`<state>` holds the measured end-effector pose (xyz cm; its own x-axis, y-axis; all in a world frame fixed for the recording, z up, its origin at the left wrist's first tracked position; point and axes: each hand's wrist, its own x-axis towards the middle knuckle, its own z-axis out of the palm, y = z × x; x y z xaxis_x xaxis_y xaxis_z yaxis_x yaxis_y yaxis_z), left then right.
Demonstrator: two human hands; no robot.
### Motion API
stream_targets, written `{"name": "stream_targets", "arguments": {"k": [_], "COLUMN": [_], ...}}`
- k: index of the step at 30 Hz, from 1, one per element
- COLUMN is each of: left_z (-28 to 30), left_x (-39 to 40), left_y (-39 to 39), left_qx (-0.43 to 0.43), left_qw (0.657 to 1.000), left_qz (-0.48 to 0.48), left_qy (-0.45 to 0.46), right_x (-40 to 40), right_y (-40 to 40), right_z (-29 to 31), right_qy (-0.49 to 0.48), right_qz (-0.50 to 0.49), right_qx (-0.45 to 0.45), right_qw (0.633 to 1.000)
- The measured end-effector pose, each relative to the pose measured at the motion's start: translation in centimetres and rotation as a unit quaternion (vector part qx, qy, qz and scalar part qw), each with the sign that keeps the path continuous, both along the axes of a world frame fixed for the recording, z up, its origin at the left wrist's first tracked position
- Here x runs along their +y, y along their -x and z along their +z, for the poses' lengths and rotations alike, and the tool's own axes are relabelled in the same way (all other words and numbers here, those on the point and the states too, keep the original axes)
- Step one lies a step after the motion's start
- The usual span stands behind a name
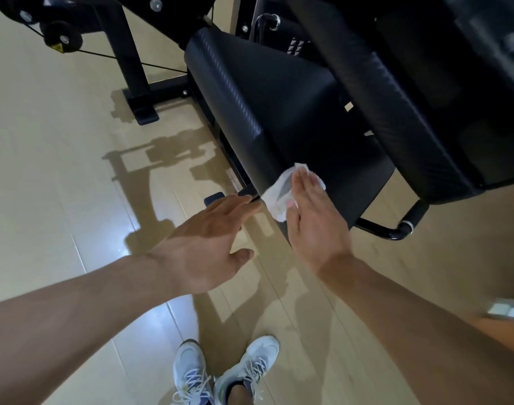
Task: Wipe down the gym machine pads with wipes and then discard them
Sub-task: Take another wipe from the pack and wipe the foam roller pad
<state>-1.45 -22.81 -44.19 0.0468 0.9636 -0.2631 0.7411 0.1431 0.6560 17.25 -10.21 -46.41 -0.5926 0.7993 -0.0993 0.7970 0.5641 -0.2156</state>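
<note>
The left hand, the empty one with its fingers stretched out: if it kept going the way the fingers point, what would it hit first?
Probably the lower edge of the black padded seat, next to the white crumpled wipe. The left hand has its fingertips almost there, though depth is hard to judge.

A: What's the floor (59,176) like?
B: Pale glossy planks, with bright reflections near the bottom and dark shadows (150,159) across the middle.
A: Anything standing far left?
B: A black metal frame leg (130,62) on a foot, with a small black pulley wheel (63,35) and cable; possibly a mirror behind it.
</note>
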Motion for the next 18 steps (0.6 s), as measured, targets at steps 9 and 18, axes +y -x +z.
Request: {"name": "stream_targets", "arguments": {"k": [9,18], "left_z": [0.3,0.2], "left_x": [0.0,-0.1], "left_y": [-0.3,-0.3], "left_qx": [0.014,0.007], "left_qw": [1.000,1.000], "left_qz": [-0.006,0.018], "left_qy": [0.005,-0.003], "right_x": [-3.6,-3.7], "right_y": [-5.4,-6.6], "right_z": [-0.3,-1.9], "right_qy": [-0.016,-0.123], "right_qz": [-0.106,0.120], "right_qx": [0.123,-0.012], "right_qw": [0.987,0.985]}}
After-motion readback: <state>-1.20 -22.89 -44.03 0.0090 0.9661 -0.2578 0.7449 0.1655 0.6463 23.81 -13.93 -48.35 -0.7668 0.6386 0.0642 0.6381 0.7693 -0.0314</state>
